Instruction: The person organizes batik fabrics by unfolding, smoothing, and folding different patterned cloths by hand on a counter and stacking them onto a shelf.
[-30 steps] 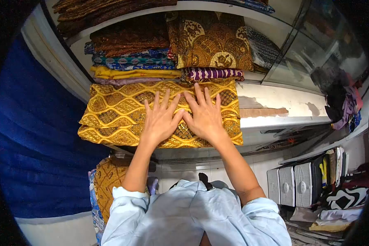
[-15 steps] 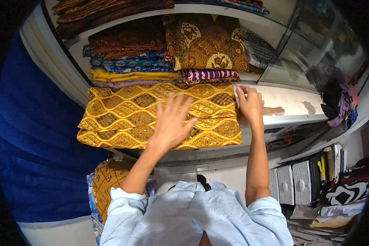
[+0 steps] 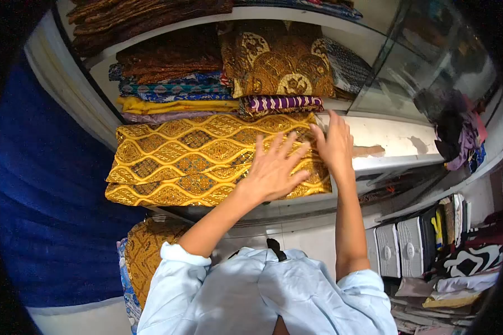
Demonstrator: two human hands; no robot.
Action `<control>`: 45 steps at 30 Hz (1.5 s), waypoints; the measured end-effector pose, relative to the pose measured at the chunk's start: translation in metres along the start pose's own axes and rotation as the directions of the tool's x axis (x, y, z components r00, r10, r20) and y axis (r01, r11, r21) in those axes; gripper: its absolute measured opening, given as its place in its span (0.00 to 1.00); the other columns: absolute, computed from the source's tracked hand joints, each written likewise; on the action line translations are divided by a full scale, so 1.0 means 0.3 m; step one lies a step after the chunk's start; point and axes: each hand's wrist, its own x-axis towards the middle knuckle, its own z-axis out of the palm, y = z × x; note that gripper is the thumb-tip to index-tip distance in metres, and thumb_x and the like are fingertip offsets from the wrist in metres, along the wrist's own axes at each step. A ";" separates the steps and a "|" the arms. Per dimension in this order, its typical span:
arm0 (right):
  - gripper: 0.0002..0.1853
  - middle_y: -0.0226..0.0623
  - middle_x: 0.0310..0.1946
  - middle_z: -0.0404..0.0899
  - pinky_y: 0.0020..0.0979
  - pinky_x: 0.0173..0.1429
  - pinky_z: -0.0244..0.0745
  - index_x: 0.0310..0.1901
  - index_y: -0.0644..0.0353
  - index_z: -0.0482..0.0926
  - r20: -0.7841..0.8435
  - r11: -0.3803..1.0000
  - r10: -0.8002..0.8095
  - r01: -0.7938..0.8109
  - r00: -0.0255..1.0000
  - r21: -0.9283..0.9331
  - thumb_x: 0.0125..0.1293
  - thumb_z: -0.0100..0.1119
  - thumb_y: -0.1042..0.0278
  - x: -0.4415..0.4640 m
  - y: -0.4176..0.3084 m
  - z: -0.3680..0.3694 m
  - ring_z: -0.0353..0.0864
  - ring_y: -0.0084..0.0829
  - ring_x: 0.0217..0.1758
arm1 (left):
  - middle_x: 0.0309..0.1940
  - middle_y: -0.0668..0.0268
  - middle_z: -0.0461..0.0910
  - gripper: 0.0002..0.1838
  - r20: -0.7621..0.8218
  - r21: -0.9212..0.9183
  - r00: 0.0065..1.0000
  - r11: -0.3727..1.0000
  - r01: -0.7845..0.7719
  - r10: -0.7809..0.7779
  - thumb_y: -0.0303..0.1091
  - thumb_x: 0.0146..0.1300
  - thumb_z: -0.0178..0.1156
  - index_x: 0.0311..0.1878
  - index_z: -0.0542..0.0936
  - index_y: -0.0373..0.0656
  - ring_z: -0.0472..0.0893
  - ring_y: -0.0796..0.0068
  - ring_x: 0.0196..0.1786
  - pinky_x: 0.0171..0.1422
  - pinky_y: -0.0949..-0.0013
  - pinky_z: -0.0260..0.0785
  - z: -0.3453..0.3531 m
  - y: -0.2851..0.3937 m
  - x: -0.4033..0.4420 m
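Note:
A folded yellow-gold batik cloth (image 3: 176,159) with wavy bands and dark patterned ovals lies across the shelf ledge in front of me. Its front part shows a fold line running from left to right. My left hand (image 3: 271,172) rests flat on the right half of the cloth, fingers spread. At the cloth's right edge is my right hand (image 3: 336,146), its thumb apart from the stretched fingers and near the cloth's corner. Neither hand grips anything that I can see.
Behind the cloth, folded fabrics stand in stacks, with a purple-and-white piece (image 3: 285,104) and a brown batik (image 3: 282,61). A glass panel (image 3: 397,72) rises at the right. A blue curtain (image 3: 50,195) hangs left. Grey-fronted packs (image 3: 411,245) sit lower right.
My left hand has slid to the right across the cloth, fingers still spread. My right hand has shifted slightly left to the cloth's edge, and its fingers have straightened.

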 end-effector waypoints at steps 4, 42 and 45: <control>0.34 0.49 0.66 0.55 0.51 0.69 0.42 0.64 0.65 0.56 0.159 0.983 -0.167 0.177 0.973 -0.049 0.64 0.46 0.48 -0.140 -0.085 0.040 0.50 0.47 0.70 | 0.68 0.55 0.53 0.32 -0.021 0.067 0.981 0.978 0.195 -0.195 0.56 0.64 0.40 0.68 0.56 0.52 0.51 0.47 0.70 0.68 0.35 0.36 -0.023 -0.055 -0.056; 0.15 0.45 0.22 0.69 0.34 0.30 0.65 0.37 0.63 0.64 0.017 0.753 -0.372 0.291 0.928 0.590 0.60 0.57 0.62 0.090 -0.413 -0.195 0.69 0.34 0.22 | 0.67 0.48 0.52 0.33 -0.052 0.247 0.924 0.891 0.380 -0.379 0.51 0.60 0.46 0.66 0.60 0.44 0.48 0.40 0.69 0.66 0.33 0.34 -0.033 -0.067 -0.147; 0.16 0.46 0.21 0.69 0.35 0.30 0.65 0.37 0.64 0.64 0.064 0.767 -0.375 0.271 0.925 0.582 0.59 0.57 0.61 0.101 -0.485 -0.170 0.68 0.35 0.21 | 0.69 0.54 0.48 0.38 0.012 0.281 0.933 0.897 0.342 -0.359 0.56 0.56 0.48 0.68 0.55 0.50 0.46 0.41 0.69 0.65 0.31 0.33 -0.046 -0.066 -0.165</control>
